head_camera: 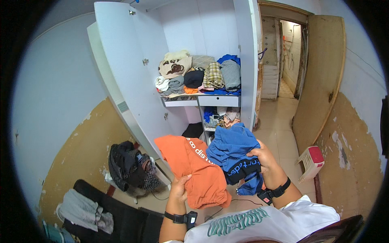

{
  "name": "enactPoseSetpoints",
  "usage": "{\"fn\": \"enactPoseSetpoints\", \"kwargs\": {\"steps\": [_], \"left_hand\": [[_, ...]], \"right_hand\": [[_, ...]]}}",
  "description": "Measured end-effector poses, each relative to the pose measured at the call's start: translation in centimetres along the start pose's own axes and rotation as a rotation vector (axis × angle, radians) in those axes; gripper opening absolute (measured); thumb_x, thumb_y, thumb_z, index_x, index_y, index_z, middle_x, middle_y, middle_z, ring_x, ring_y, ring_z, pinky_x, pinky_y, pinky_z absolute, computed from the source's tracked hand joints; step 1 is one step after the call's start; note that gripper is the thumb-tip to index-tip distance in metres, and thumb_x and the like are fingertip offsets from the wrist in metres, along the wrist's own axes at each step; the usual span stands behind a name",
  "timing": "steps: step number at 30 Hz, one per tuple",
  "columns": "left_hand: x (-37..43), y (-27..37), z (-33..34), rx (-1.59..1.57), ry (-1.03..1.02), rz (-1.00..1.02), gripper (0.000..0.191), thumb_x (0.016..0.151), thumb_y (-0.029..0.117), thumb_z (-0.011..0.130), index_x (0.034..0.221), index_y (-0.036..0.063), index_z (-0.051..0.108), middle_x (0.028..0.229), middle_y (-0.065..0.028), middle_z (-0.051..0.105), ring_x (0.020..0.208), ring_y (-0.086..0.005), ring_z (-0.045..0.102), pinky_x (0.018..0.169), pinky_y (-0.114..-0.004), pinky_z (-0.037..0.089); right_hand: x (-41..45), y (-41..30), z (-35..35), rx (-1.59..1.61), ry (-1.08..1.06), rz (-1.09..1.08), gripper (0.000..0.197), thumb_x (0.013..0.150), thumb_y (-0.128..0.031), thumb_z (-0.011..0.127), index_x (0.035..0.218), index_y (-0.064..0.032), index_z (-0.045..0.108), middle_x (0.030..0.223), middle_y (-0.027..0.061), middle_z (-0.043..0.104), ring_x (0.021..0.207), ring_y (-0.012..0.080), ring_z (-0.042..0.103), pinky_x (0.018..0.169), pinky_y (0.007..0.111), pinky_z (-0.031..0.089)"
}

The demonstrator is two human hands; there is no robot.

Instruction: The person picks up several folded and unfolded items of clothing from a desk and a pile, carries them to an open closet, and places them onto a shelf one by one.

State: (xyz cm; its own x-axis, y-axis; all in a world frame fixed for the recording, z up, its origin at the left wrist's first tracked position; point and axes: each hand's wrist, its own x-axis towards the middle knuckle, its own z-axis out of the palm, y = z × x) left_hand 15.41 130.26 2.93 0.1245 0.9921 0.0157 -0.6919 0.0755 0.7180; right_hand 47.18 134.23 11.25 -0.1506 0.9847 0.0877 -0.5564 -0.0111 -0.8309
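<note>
My left hand grips the lower left edge of an orange garment that bears white writing. My right hand pinches a bunched blue garment with a dark band and lighter blue writing, perhaps underwear or shorts. Both pieces hang in the air before my chest, their inner edges touching or overlapping. Farther off stands a white wardrobe with its left door swung wide. Folded clothes, among them a yellow plaid bundle and a grey checked bundle, crowd its shelf.
Dark clothes are heaped on a seat at left. A black sofa with a grey cloth sits nearer. At right, a red-topped plastic stool stands by the wall below an open wooden door. A cable crosses the tiled floor.
</note>
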Motion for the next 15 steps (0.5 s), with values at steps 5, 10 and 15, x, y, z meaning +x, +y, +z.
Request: {"fn": "enactPoseSetpoints", "kwargs": {"steps": [5, 10, 15], "left_hand": [[11.5, 2.6, -4.2, -0.012, -0.030, -0.031, 0.070, 0.080, -0.004, 0.059, 0.144, 0.0032, 0.032, 0.139, -0.0148, 0.047, 0.122, -0.0317, 0.052, 0.101, -0.046, 0.048], [22.3, 8.2, -7.9, 0.032, -0.061, 0.040, 0.069, 0.081, -0.003, 0.059, 0.144, 0.0028, 0.032, 0.139, -0.0145, 0.046, 0.124, -0.0315, 0.051, 0.102, -0.046, 0.046], [33.1, 13.8, -11.9, 0.043, -0.088, -0.026, 0.063, 0.083, -0.001, 0.058, 0.141, -0.0004, 0.034, 0.135, -0.0158, 0.049, 0.122, -0.0315, 0.053, 0.100, -0.046, 0.047]], "right_hand": [[10.5, 2.7, -0.1, -0.020, 0.062, 0.029, 0.047, 0.064, 0.010, 0.053, 0.111, 0.0050, 0.058, 0.092, 0.0113, 0.065, 0.073, 0.0186, 0.066, 0.069, 0.030, 0.056], [22.6, 5.4, 4.0, -0.085, 0.033, 0.012, 0.057, 0.064, 0.011, 0.053, 0.121, 0.0027, 0.055, 0.097, 0.0095, 0.066, 0.076, 0.0168, 0.066, 0.072, 0.029, 0.055], [34.0, 6.2, 8.5, -0.057, 0.046, -0.055, 0.061, 0.064, 0.012, 0.052, 0.124, 0.0027, 0.054, 0.099, 0.0087, 0.066, 0.081, 0.0160, 0.065, 0.073, 0.028, 0.055]]}}
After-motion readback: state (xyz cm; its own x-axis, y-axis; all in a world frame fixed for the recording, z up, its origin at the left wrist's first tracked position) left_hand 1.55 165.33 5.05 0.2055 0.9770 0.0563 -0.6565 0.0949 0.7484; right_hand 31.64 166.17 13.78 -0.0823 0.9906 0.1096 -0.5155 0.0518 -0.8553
